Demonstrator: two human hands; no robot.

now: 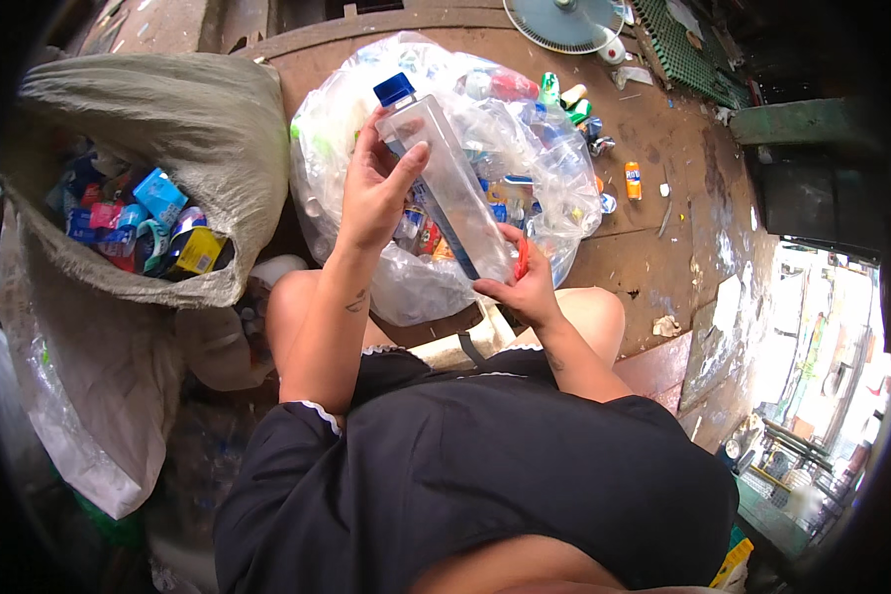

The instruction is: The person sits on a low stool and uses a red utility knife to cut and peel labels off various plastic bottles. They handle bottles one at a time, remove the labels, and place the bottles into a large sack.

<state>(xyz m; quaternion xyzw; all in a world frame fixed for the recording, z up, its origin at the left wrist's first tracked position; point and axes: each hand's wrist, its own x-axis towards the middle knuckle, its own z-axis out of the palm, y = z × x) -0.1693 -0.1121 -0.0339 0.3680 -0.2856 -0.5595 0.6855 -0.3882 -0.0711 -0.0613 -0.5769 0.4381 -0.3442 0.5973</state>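
Observation:
A clear, square-sided plastic bottle point(457, 185) with a blue screw cap point(394, 89) slants across the view in front of me. My left hand point(379, 185) grips it just below the neck, thumb across its upper face. Around the bottom end closes my right hand point(529, 286). A small red item point(522, 261) shows between the fingers of that hand; its kind is unclear. Beneath the bottle lies a large clear plastic bag point(557, 163), its mouth spread wide, with plastic bottles and wrappers inside.
To the left a woven sack point(215, 96) gapes, filled with coloured packaging point(160, 193). Several crushed cans point(581, 111) lie right of the clear bag, and an orange can point(632, 180) stands or lies beyond. A fan point(564, 22) and a green plastic grate point(687, 52) occupy the far side.

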